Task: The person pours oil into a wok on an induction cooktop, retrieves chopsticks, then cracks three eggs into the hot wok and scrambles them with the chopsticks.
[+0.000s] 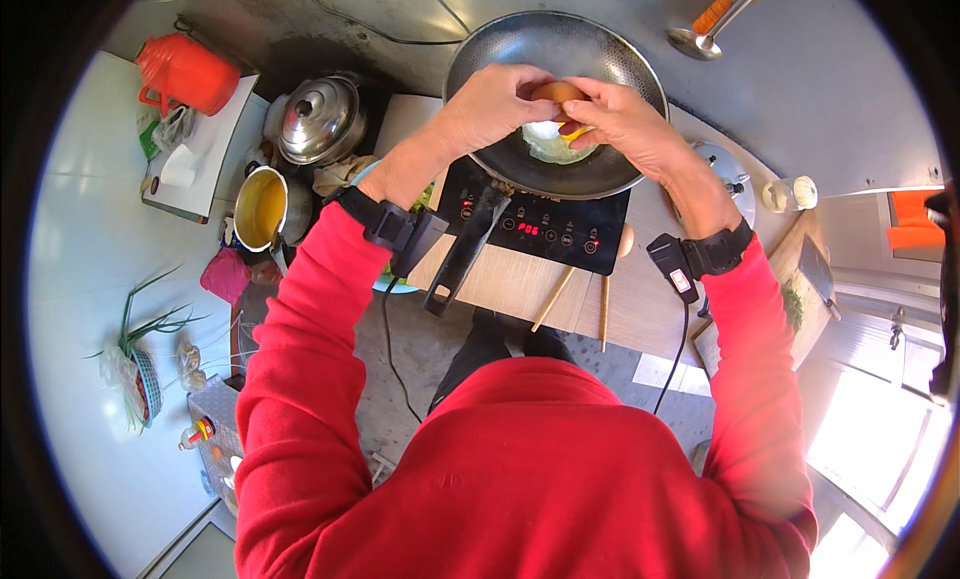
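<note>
My left hand (495, 109) and my right hand (625, 129) meet over a dark wok (540, 49), fingers closed around a brown eggshell (556, 94). Directly beneath the shell, translucent and white egg (550, 149) with some yellow lies in the wok; whether the shell is fully split is hidden by my fingers. The wok sits on a black induction cooktop (530, 234), its long handle (445, 284) pointing toward me. Another brown egg (625, 241) rests at the cooktop's right edge. Two wooden chopsticks (550, 299) lie on the counter nearer me.
At left are a lidded steel pot (320, 119), a pot of yellow liquid (262, 209), a red jug (185, 74) and a basket of green onions (145, 379). A cutting board with a cleaver (812, 274) is at right; a ladle (695, 41) is against the back wall.
</note>
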The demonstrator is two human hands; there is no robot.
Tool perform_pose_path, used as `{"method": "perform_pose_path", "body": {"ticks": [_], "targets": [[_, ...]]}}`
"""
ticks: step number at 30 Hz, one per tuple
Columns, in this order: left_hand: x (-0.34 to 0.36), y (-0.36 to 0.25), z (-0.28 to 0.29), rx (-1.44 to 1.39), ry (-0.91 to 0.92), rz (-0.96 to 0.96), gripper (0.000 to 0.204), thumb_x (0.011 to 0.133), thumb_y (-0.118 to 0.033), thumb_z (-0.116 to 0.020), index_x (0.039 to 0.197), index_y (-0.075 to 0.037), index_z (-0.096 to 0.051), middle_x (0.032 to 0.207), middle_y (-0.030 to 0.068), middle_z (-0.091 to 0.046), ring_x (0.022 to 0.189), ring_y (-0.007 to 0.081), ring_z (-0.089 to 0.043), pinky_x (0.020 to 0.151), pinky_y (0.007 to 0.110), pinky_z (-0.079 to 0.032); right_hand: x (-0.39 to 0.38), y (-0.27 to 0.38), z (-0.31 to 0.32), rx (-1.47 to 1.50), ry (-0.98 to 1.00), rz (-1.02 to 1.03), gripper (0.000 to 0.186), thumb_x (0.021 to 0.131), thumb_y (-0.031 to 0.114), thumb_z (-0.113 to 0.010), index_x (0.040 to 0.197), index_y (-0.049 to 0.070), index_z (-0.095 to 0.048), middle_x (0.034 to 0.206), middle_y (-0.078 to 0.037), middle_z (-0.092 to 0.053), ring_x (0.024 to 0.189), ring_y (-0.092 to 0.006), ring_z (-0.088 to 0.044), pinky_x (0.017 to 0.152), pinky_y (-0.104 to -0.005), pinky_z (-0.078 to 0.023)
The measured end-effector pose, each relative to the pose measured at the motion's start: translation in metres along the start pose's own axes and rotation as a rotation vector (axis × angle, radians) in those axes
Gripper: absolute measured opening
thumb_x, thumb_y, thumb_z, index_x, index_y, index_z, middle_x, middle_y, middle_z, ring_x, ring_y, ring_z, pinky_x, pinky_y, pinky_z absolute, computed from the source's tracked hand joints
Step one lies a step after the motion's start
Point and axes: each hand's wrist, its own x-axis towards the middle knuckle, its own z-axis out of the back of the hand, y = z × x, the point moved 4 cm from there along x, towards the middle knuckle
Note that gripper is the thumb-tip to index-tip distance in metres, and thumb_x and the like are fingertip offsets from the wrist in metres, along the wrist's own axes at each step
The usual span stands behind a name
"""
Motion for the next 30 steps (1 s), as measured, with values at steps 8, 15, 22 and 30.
{"method": "perform_pose_path", "body": {"ticks": [8, 15, 22, 30], "targets": [[0.015, 0.008, 0.012, 0.216, 0.044, -0.050, 0.039, 0.083, -0.026, -0.066, 0.111, 0.001, -0.067, 0.087, 0.0169, -0.069, 0.080, 0.0237, -0.066, 0.076, 0.033, -0.050, 0.021, -0.001, -0.007, -0.345, -0.124, -0.001, 0.039, 0.090, 0.017, -0.057, 0.121, -0.006, -0.061, 0.102, -0.011, -0.069, 0.086, -0.0166, -0.067, 0.079, -0.0280, -0.055], [0.052, 0.028, 0.022, 0.455, 0.103, -0.177, 0.038, 0.086, -0.027, -0.064, 0.115, -0.004, -0.067, 0.097, 0.0208, -0.069, 0.088, 0.0358, -0.066, 0.080, 0.038, -0.051, 0.060, -0.016, 0.001, -0.296, -0.155, -0.033, 0.040, 0.088, 0.014, -0.055, 0.120, -0.008, -0.060, 0.107, -0.016, -0.068, 0.089, -0.0205, -0.069, 0.077, -0.0310, -0.059], [0.095, 0.056, 0.026, 0.636, 0.065, -0.294, 0.031, 0.087, -0.022, -0.063, 0.113, -0.005, -0.063, 0.097, 0.0214, -0.069, 0.094, 0.0381, -0.066, 0.084, 0.041, -0.052, 0.101, -0.043, 0.029, -0.498, -0.272, 0.021, 0.051, 0.086, 0.011, -0.055, 0.135, -0.004, -0.051, 0.113, -0.015, -0.066, 0.097, -0.0201, -0.065, 0.080, -0.0315, -0.056], [0.090, 0.044, 0.029, 0.897, -0.097, -0.502, 0.025, 0.081, -0.012, -0.065, 0.104, -0.003, -0.060, 0.098, 0.0143, -0.064, 0.099, 0.0358, -0.063, 0.087, 0.044, -0.051, 0.091, -0.025, 0.029, -1.131, -0.422, 0.248, 0.047, 0.091, 0.013, -0.055, 0.135, 0.000, -0.047, 0.128, -0.021, -0.057, 0.119, -0.0373, -0.055, 0.098, -0.0444, -0.047]]}}
